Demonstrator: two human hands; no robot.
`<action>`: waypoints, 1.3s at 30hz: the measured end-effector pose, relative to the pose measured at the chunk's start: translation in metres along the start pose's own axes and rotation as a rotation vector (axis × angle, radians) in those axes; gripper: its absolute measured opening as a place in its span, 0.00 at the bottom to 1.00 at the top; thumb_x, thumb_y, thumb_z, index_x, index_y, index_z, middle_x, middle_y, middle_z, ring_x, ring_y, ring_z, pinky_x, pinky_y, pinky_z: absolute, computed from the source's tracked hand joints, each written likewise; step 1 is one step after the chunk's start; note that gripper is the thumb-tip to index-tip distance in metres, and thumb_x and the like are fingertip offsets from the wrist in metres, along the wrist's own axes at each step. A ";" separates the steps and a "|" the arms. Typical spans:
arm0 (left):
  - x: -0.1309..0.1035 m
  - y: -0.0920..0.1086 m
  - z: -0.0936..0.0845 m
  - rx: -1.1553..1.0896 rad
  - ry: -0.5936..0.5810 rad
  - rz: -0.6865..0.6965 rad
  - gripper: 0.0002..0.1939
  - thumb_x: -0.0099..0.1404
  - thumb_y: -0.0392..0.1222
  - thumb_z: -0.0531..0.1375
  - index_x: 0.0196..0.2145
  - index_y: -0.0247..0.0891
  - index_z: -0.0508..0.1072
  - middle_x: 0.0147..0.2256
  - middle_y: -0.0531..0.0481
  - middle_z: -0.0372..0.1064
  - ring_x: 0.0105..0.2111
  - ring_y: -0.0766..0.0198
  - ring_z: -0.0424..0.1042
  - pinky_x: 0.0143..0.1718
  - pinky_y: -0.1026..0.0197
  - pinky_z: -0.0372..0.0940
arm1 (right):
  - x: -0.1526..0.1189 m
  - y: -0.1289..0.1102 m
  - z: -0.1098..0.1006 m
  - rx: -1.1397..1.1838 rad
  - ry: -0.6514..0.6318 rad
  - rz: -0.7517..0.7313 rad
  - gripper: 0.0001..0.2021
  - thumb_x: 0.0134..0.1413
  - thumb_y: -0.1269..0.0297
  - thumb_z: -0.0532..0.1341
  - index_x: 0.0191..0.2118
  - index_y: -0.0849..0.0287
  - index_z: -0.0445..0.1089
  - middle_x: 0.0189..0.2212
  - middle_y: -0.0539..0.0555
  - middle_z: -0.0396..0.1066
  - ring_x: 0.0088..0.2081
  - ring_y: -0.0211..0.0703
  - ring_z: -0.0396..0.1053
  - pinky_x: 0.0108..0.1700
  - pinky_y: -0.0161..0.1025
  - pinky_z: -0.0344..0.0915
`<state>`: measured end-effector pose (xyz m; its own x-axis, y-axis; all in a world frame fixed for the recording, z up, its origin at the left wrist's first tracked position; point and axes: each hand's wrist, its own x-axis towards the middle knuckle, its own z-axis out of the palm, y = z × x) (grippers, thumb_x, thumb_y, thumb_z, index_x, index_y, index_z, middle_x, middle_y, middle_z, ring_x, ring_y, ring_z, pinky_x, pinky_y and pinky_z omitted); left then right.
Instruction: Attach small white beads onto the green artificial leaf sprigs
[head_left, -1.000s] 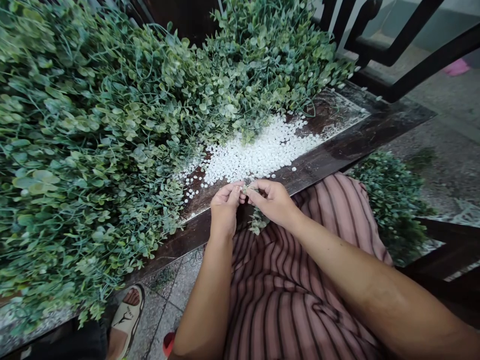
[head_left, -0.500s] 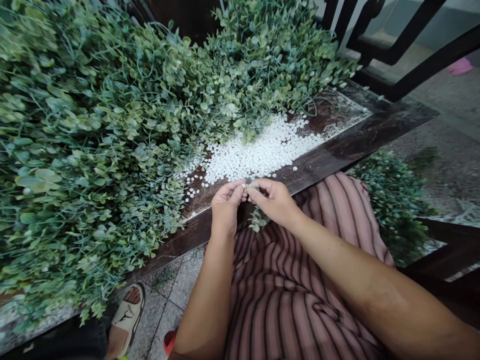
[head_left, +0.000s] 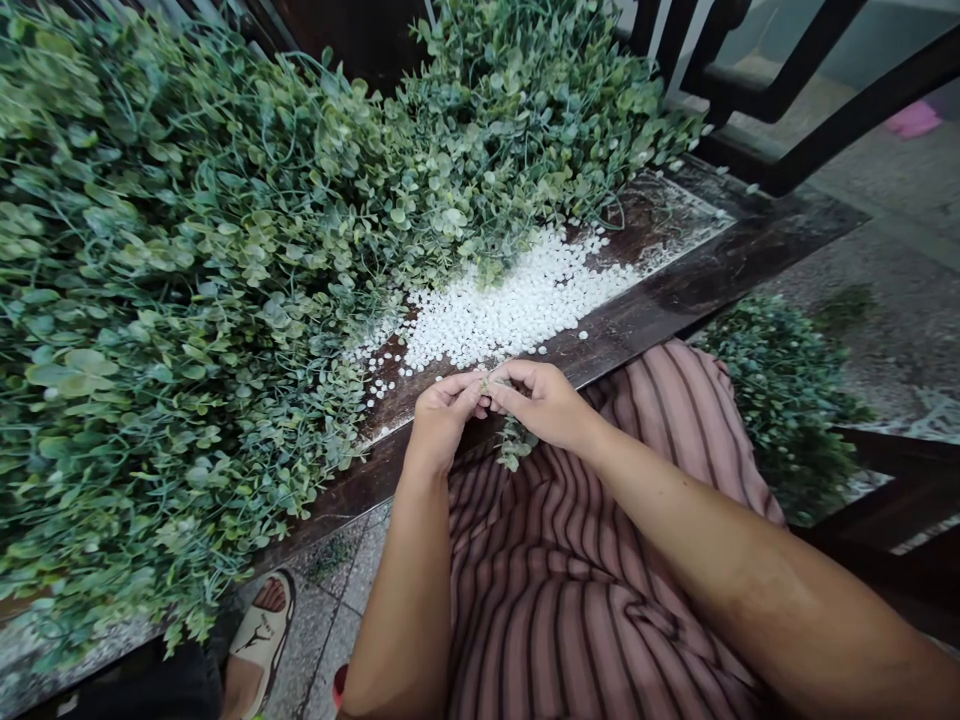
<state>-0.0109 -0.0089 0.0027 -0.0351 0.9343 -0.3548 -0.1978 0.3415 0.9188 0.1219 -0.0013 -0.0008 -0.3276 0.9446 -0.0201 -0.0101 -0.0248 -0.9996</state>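
Note:
A small green sprig (head_left: 514, 440) hangs below my fingers at the table's front edge. My right hand (head_left: 544, 400) is closed in a pinch on its upper end. Facing it, my left hand (head_left: 444, 408) has thumb and forefinger pressed together at the same spot; whatever lies between those fingertips is too small and hidden to name. Just beyond both hands, many small white pieces (head_left: 495, 315) are spread over the dark wooden table (head_left: 660, 310).
A big heap of green artificial foliage (head_left: 225, 250) covers the table's left and back. More foliage (head_left: 787, 400) lies low at the right. Dark railings (head_left: 795, 160) stand at the back right. Another person's sandalled foot (head_left: 259, 640) is at the lower left.
My left hand has shifted slightly left and its wrist has turned a little. The sprig stays below my right hand. The whole view has shifted slightly.

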 end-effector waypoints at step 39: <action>-0.003 -0.011 0.018 -0.103 0.290 0.141 0.10 0.44 0.40 0.66 0.27 0.35 0.77 0.25 0.51 0.73 0.21 0.74 0.66 0.24 0.70 0.61 | -0.001 0.003 0.009 -0.176 0.232 0.076 0.09 0.47 0.62 0.55 0.22 0.61 0.63 0.20 0.48 0.63 0.24 0.33 0.58 0.30 0.32 0.57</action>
<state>0.0092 -0.0136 -0.0027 -0.3433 0.8987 -0.2729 -0.2685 0.1845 0.9454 0.1136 -0.0055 -0.0039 -0.0966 0.9922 -0.0782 0.1765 -0.0603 -0.9825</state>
